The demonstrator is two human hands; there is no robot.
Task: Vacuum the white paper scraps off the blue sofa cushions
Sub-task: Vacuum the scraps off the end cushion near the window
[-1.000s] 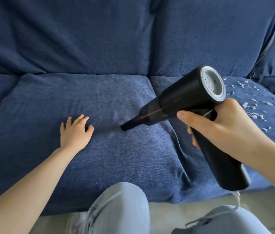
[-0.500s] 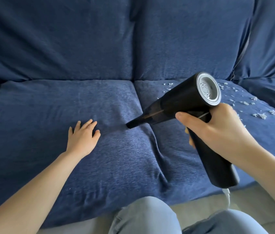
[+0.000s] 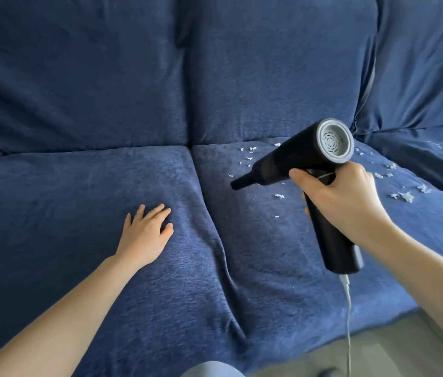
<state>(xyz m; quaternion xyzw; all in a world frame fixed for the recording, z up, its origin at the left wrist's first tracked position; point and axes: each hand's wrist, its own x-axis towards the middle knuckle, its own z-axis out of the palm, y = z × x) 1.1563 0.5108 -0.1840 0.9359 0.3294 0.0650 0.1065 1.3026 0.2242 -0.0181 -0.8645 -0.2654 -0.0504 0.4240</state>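
The black handheld vacuum cleaner [image 3: 310, 170] is gripped at its handle by the right hand [image 3: 342, 202], nozzle directed toward 9 o'clock above the dark blue fabric sofa cushions [image 3: 242, 254]. Small white paper scraps [image 3: 279, 196] are scattered from 12 to 3 o'clock of the nozzle. The left hand [image 3: 144, 235] is laid flat, fingers spread, on the left cushion.

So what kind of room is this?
Probably a living room at home: a big blue sofa with soft back cushions, and a handheld vacuum cleaning paper scraps off it.
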